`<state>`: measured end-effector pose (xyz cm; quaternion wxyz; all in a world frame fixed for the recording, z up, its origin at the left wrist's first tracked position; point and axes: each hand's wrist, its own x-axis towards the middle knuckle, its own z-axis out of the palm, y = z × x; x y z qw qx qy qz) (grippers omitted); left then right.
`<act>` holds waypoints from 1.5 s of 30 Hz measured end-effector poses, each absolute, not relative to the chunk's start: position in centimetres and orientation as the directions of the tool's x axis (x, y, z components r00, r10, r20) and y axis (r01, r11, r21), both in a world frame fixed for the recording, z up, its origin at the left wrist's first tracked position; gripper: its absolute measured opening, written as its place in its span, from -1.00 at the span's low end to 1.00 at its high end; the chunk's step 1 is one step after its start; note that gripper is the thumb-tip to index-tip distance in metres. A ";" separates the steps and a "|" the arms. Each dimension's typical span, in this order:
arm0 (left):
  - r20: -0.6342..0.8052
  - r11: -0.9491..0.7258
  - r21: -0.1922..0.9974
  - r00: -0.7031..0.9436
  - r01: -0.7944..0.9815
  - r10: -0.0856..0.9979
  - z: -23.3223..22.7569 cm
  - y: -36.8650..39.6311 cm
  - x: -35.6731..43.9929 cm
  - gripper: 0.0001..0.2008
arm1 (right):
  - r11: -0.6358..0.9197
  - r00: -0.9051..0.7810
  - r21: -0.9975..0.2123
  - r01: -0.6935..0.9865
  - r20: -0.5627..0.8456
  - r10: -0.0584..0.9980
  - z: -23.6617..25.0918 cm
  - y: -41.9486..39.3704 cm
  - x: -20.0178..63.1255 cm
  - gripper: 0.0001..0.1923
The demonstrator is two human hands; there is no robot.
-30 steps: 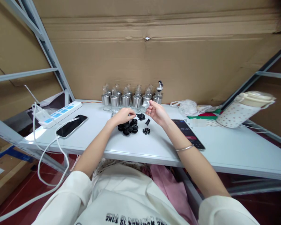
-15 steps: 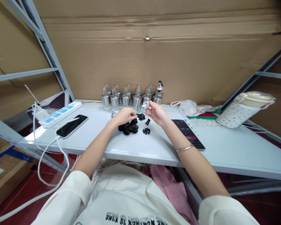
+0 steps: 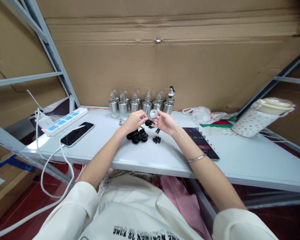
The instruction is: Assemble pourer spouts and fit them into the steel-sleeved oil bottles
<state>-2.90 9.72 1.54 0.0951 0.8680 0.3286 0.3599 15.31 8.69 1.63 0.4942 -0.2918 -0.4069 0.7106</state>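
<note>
My left hand (image 3: 133, 122) pinches a small black ring (image 3: 148, 123) lifted just above the pile of black rings (image 3: 137, 136) on the white table (image 3: 240, 160). My right hand (image 3: 166, 122) holds a small clear round cap (image 3: 153, 113) by its edge. The two hands meet in front of a row of several glass bottles with steel collars (image 3: 140, 104). A few small black plugs (image 3: 156, 139) lie below my right hand.
A phone on a cable (image 3: 77, 133) and a white power strip (image 3: 62, 120) lie at the left. A second phone (image 3: 201, 142) lies by my right forearm. A dotted flask (image 3: 261, 116) and crumpled plastic bag (image 3: 202, 114) sit at the right. Cardboard walls the back.
My left hand rose from the pile with a black ring and moved right toward the cap. My right hand shifted slightly left, bringing the clear cap closer.
</note>
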 end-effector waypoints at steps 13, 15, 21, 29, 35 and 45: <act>0.477 -0.738 0.414 0.564 0.533 0.674 0.7 10.1 -3.1 -0.91 | -0.016 -0.230 -0.888 -0.460 0.102 0.968 1.7 8.8 15.7 -0.71; 0.462 -0.736 0.410 0.573 0.539 0.677 0.7 10.1 -3.0 -0.89 | -0.005 -0.217 -0.895 -0.445 0.103 0.971 1.8 8.7 15.7 -0.73; 0.479 -0.753 0.402 0.581 0.521 0.658 0.6 9.9 -2.8 -0.91 | 0.034 -0.178 -0.902 -0.430 0.122 0.976 1.7 8.8 15.6 -0.74; 0.564 -0.795 0.327 0.570 0.511 0.598 0.8 9.8 -2.9 -0.96 | 0.264 0.047 -0.939 -0.221 0.260 0.964 0.9 10.0 15.9 -0.69; 0.583 -0.803 0.329 0.561 0.497 0.587 0.7 9.8 -2.8 -0.94 | 0.253 0.072 -0.957 -0.145 0.245 0.967 0.4 10.3 15.9 -0.67; 0.601 -0.800 0.328 0.542 0.502 0.587 1.0 9.5 -2.8 -0.94 | 0.299 -0.053 -0.950 -0.088 0.304 0.951 0.6 9.4 15.3 -0.61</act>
